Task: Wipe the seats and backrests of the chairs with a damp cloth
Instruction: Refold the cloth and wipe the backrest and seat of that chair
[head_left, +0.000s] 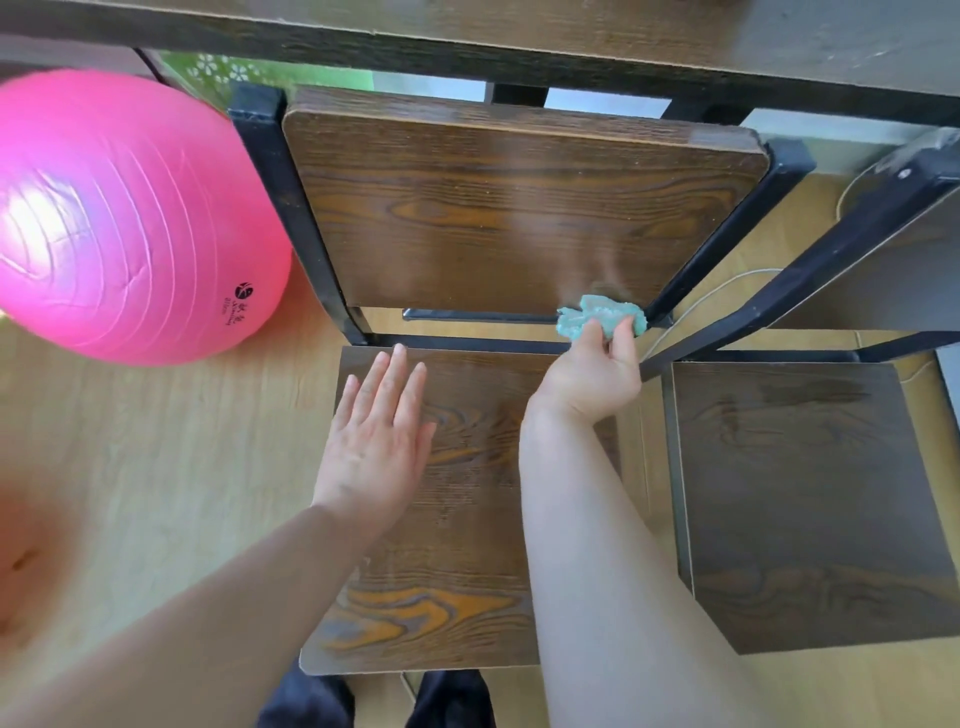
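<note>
A dark wood-grain chair stands in front of me, its seat (457, 571) below and its backrest (509, 208) above, on a black metal frame. My right hand (597, 379) grips a bunched teal cloth (602, 319) pressed against the lower right corner of the backrest, by the frame post. My left hand (376, 441) lies flat, fingers spread, on the left part of the seat. A second chair of the same kind stands to the right, with its seat (810, 499) showing darker smears near the back.
A large pink exercise ball (124, 218) sits on the light wood floor left of the chair. A dark wooden table edge (519, 47) runs along the top, above the backrests. A thin white cable (691, 306) lies on the floor between the chairs.
</note>
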